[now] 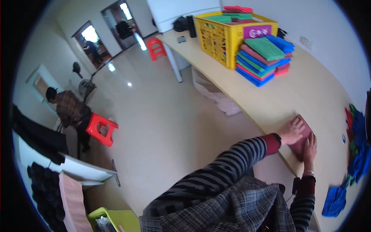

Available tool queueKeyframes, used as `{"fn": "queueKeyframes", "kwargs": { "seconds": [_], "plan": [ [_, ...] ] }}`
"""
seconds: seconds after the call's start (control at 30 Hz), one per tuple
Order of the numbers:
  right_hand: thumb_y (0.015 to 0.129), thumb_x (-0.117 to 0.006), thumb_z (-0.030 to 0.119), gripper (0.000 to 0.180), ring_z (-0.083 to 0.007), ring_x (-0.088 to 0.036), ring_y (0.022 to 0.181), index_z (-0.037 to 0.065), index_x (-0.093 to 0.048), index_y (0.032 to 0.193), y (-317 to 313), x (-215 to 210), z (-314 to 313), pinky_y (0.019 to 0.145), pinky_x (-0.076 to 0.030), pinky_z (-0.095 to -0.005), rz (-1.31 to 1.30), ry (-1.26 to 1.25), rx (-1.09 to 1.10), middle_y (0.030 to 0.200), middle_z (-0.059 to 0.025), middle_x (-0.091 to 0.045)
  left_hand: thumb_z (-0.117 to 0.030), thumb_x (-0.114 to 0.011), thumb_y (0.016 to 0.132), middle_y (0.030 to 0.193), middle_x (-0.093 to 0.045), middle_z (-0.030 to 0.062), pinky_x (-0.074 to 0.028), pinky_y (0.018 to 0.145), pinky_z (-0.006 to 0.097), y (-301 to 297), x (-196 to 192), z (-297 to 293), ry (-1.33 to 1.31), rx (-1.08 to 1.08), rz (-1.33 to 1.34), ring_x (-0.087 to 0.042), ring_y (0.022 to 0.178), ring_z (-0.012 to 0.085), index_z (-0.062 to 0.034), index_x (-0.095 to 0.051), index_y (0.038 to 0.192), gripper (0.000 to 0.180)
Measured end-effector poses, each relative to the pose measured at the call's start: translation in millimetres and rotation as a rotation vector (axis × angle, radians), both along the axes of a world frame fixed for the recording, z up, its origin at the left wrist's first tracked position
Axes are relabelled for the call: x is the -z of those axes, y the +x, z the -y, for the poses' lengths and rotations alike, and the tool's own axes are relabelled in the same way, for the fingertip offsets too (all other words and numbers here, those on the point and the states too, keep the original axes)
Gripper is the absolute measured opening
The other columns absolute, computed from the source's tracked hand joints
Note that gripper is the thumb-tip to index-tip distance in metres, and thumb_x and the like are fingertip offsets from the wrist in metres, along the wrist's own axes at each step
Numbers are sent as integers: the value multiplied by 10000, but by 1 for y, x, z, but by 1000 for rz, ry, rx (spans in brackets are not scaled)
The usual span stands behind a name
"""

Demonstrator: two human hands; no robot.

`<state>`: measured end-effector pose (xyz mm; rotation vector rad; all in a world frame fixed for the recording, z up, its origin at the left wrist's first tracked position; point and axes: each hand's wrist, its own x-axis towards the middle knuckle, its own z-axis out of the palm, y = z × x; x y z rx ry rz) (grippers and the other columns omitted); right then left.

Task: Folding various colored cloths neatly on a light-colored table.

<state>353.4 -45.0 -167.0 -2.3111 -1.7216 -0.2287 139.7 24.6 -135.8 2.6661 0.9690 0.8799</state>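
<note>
A folded dark red cloth lies on the pale wooden table near its front edge. My left hand lies flat on the cloth's left part, fingers spread. My right hand presses on the cloth's right side, fingers together and pointing away from me. Both hands rest on the cloth rather than grip it. Both sleeves are striped grey and black with dark red cuffs.
A stack of folded cloths in blue, green and red stands beside a yellow crate holding more folded cloths. Loose coloured cloths lie at the table's right, one blue. A person sits by a red stool.
</note>
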Motion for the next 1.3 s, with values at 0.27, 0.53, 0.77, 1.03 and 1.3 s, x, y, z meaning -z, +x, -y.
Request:
{"fn": "queueKeyframes", "kwargs": {
  "seconds": [0.27,0.53,0.77,1.03,1.3],
  "plan": [
    [976,-466,296,502,-340,-456,1337,25,-503,1397,-29,-26,42,1108,-381,-436,-196,139,-84,1474,-153,-488,-262,-521,937,1281,-597,223,-415,1016,550,-30,13,-18,-32,108,292,-513,1254,415,6,-599,1243,414],
    [984,-491,300,332,-299,-583,1181,93,-601,1219,-32,-76,41,1004,-439,-458,36,66,-38,1241,-107,-627,-383,-387,1037,1488,-448,230,-291,1163,481,-50,1,-17,-162,-155,-207,-386,1409,369,-5,-435,1455,566],
    [1019,-423,410,535,-341,-372,1428,112,-462,1462,-80,-42,-6,1150,-290,-512,138,85,-227,1507,-116,-467,-314,-529,998,1523,-408,173,-313,1156,471,-32,9,25,48,-14,-1,-365,1426,330,-21,-464,1428,525],
    [1022,-387,430,557,-348,-335,1453,123,-449,1482,-78,-37,-8,1190,-233,-511,-33,85,-179,1552,-124,-413,-317,-534,1000,1559,-368,155,-286,1176,472,-41,5,32,35,-17,-106,-341,1447,310,-23,-421,1466,563],
    [1025,-388,419,572,-331,-250,1494,97,-419,1497,-52,-27,10,1203,-217,-508,-11,111,0,1580,-114,-368,-290,-491,1015,1566,-364,165,-274,1185,454,-32,5,36,52,0,-161,-366,1426,328,-24,-405,1481,543]
  ]
}}
